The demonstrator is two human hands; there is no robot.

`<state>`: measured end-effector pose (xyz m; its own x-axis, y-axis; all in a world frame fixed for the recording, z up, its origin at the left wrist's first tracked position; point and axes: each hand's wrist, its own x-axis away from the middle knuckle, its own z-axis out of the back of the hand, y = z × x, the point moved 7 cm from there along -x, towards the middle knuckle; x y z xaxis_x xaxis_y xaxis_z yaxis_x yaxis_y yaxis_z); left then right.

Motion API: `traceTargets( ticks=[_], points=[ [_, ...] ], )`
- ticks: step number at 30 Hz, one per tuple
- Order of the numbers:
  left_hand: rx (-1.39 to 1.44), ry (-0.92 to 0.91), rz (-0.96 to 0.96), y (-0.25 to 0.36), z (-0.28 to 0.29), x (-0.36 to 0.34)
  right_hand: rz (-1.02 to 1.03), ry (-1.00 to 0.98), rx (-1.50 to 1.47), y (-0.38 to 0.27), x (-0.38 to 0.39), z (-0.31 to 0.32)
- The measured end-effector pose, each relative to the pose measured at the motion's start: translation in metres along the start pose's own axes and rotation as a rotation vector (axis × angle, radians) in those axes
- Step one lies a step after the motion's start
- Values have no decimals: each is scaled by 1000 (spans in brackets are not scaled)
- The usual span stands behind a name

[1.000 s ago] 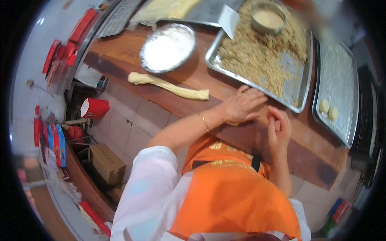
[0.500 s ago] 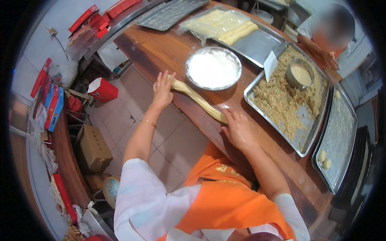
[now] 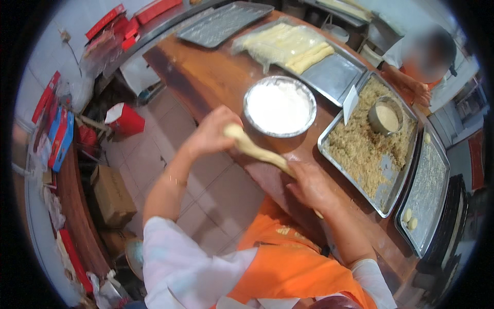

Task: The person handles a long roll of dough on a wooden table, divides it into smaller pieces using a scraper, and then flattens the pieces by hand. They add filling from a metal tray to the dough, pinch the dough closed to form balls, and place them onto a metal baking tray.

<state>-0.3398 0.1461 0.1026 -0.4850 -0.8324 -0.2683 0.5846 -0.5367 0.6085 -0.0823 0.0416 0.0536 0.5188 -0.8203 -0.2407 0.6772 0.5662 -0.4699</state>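
A pale rope of dough [image 3: 260,153] stretches between my two hands along the near edge of the wooden table. Around its left end curls my left hand [image 3: 215,130], and that end looks lifted. My right hand [image 3: 310,184] grips the rope farther right, with a short tip of dough showing below the palm. Just beyond the rope stands a round metal bowl of white flour [image 3: 279,106]. To the right, a metal tray [image 3: 355,181] holds a crumbly brown filling [image 3: 355,139], with a small round tin [image 3: 386,116] and a white scraper [image 3: 350,104] in it.
Farther back lie a tray with dough strips under plastic [image 3: 280,44] and a floured dark tray [image 3: 225,23]. At far right, another floured tray [image 3: 424,193] bears a few small dough pieces. Across the table is a co-worker [image 3: 411,85]. A cardboard box [image 3: 113,195] stands on the floor.
My left hand has gone from lying flat on the rope's end to holding it raised. My right hand has closed round the rope, and the rope's tip now shows below it.
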Motion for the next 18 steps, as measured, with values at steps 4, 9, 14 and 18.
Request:
traceTargets(
  ticks=[4,9,14,18],
  points=[
    [-50,-77,-223,96,-14,3,93,170,-663,-33,-49,-8],
    [230,-181,-214,130,-14,0,-12,36,-984,-31,-63,-37],
    [1197,-26,90,104,-64,5,43,198,-809,-38,-55,-10],
    [979,133,-21,116,-77,-3,-3,117,-740,-29,-57,-6]
  ],
)
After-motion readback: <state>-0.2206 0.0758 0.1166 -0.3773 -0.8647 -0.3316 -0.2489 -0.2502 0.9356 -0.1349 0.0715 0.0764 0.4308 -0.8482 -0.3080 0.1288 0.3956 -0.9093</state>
